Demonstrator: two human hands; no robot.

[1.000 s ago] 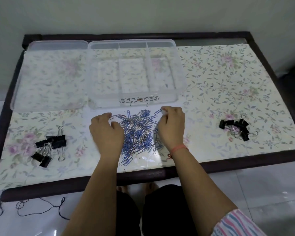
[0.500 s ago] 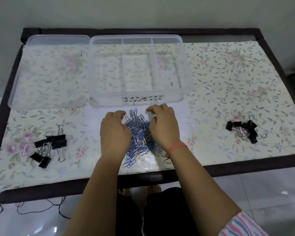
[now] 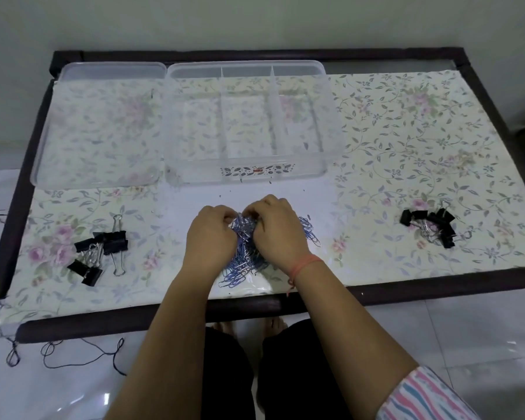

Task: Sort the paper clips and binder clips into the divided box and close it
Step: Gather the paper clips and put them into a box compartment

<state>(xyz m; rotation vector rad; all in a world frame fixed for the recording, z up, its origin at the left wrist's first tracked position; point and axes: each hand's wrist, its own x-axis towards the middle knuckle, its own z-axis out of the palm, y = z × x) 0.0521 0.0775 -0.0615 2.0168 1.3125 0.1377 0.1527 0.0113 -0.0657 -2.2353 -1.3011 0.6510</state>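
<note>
A heap of blue and silver paper clips (image 3: 245, 262) lies at the near middle of the table. My left hand (image 3: 210, 237) and my right hand (image 3: 278, 230) press in on it from both sides, fingers curled over the top of the heap and nearly touching. Some clips (image 3: 309, 230) stick out to the right of my right hand. The clear divided box (image 3: 249, 174) stands open just behind, its three compartments empty. Its clear lid (image 3: 96, 180) lies flat to its left. Black binder clips sit in two groups, one at the left (image 3: 99, 250) and one at the right (image 3: 431, 225).
The table has a dark raised frame (image 3: 406, 291) and a floral plastic cover (image 3: 422, 131). A pale wall stands behind it. Loose dark thread (image 3: 79, 356) lies on the tiled floor at the near left. My knees and feet show below the table edge.
Both hands have moved inward, squeezing the spread paper clips into a tighter heap. The camera view has shifted slightly; box, lid and binder clips stay put.
</note>
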